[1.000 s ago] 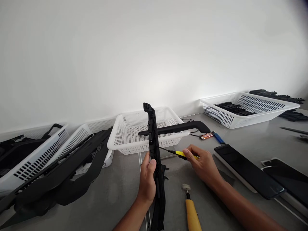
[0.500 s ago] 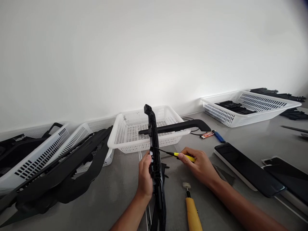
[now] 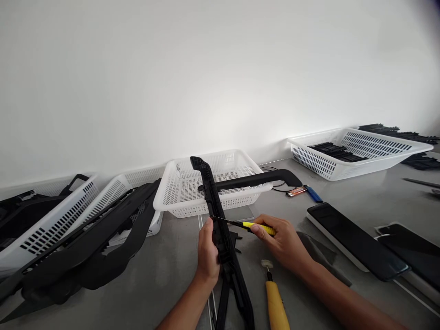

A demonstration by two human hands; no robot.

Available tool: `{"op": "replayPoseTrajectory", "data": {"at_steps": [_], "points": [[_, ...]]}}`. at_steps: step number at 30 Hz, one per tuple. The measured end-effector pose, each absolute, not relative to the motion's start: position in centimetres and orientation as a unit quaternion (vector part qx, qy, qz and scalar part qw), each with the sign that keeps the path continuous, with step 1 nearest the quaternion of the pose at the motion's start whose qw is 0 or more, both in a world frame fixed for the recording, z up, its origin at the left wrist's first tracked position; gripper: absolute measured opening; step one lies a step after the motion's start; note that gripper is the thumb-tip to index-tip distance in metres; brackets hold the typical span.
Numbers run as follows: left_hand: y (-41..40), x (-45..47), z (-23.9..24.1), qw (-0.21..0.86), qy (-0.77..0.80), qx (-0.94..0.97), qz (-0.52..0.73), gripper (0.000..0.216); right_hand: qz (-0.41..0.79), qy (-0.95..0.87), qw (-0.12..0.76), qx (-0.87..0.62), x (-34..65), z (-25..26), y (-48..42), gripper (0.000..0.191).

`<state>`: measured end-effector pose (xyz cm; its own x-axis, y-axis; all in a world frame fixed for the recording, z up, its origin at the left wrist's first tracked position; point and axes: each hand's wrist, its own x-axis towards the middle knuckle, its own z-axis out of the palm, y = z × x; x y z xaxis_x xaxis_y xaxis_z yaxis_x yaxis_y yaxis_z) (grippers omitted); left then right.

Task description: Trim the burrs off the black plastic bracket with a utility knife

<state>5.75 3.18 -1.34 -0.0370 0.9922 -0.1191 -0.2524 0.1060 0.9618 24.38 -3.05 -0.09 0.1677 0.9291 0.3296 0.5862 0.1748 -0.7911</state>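
My left hand (image 3: 207, 254) is closed around a long black plastic trim part (image 3: 225, 245), thumb on its near side. The part is tilted, its far end reaching over the white basket (image 3: 172, 206). In my right hand (image 3: 280, 240) is a yellow-handled utility knife (image 3: 257, 227), its thin blade pointing left and meeting the edge of the part by my left thumb. Behind it, a second black handle-shaped part (image 3: 261, 178) lies across the basket's rim. A dark caliper-like tool (image 3: 235, 240) lies on the table, partly hidden by the held part.
A yellow-handled tool with a pale round tip (image 3: 275, 305) lies near my right forearm. Two baskets with black parts (image 3: 85, 201) (image 3: 120, 188) stand left; another basket (image 3: 332, 169) stands back right. A black phone-like device (image 3: 357, 240) and a blue object (image 3: 313, 194) lie to the right.
The trim part has been turned, its far end swinging left and its near end right. The knife has moved slightly left with my right hand, its blade still at the part.
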Motion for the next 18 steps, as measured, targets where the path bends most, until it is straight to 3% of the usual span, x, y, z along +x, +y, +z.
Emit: {"op": "replayPoseTrajectory", "data": {"at_steps": [5, 11, 18], "points": [[3.2, 5.5, -2.0, 0.559, 0.475, 0.428, 0.528, 0.051, 0.219, -0.665, 0.406, -0.588, 23.2, 0.4, -3.6, 0.039], [3.3, 5.4, -3.0, 0.523, 0.5, 0.431, 0.539, 0.032, 0.197, -0.657, 0.406, -0.604, 23.0, 0.4, -3.7, 0.04], [3.4, 5.2, -3.5, 0.51, 0.516, 0.43, 0.538, 0.027, 0.184, -0.659, 0.417, -0.598, 23.2, 0.5, -3.8, 0.037]]}}
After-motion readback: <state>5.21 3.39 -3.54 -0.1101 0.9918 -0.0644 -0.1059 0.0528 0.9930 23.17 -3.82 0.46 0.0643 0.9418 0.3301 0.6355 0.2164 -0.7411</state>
